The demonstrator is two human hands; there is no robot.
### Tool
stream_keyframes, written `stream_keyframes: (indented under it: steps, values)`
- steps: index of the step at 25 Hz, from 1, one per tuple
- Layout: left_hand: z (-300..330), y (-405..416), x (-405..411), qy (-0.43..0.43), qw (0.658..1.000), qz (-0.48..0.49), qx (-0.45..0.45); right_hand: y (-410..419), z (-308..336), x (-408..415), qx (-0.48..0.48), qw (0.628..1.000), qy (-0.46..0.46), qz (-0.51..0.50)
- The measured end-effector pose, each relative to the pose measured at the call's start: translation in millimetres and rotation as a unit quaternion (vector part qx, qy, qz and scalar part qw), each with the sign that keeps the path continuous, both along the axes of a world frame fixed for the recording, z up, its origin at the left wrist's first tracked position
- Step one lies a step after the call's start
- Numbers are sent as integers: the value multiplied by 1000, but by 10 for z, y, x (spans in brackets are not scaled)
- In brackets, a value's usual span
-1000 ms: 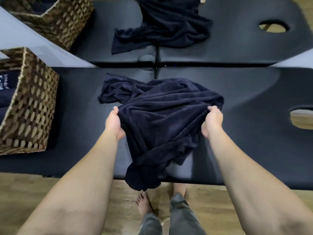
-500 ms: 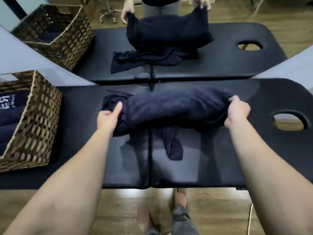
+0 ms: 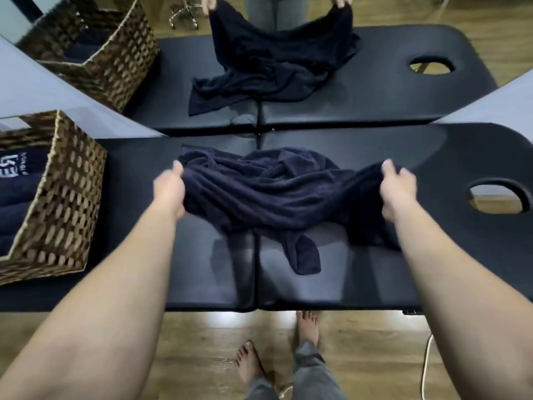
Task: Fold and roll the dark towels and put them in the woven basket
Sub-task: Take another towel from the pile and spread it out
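I stand at the black padded table [image 3: 360, 284], which runs left to right across my view, its face hole [image 3: 497, 197] off to my right. On its left end sits the woven basket [image 3: 69, 203], open-topped, with dark rolled towels [image 3: 17, 203] already inside.

Between my hands hangs the dark towel [image 3: 268, 197], its long axis lying left to right, parallel to the table's length. The middle sags in loose creases onto the padding and one twisted tail [image 3: 305, 258] trails toward me.

My left hand [image 3: 170, 192] grips the towel's left end, fingers curled into the cloth and thumb on top. My right hand [image 3: 399, 192] pinches the right end the same way.

By the look of it, the terry is soft, limp and light, with a nap that should not slip. It will hold no shape of its own, so I judge the corners the place to take it, pulled taut before it goes down flat.

Across a wall mirror [image 3: 43, 90] the same scene repeats.
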State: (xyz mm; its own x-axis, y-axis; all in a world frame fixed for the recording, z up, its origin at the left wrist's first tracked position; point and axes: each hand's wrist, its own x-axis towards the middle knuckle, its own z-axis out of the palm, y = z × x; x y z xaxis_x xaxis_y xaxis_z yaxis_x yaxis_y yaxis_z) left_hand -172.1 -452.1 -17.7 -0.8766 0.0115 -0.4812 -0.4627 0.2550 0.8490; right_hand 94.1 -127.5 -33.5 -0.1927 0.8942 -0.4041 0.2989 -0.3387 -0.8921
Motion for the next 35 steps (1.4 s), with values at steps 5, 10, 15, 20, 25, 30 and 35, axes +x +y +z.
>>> stream_keyframes:
  steps: [5,10,15,20,25,30,35]
  values:
    - [1305,34,-480,98,893,80,432,689,1346,-118,36,916,369,-152]
    - [243,-424,66,-25,937,169,306,449,557,234,-12,983,114,-143]
    - [-924,-1034,883,-250,949,183,-56,-113,-872,949,-188,960,-184,-98]
    - [-817,-969,561,-234,964,62,-110,-62,-807,773,-167,947,-271,39]
    - [-14,-665,101,-200,976,86,-8,163,-247,237,-91,987,-129,-10]
    - [1836,-264,-819,47,936,71,341,764,1461,-376,-38,923,378,-59]
    - [1828,-616,-538,91,910,138,380,464,1730,17,11,877,476,-68]
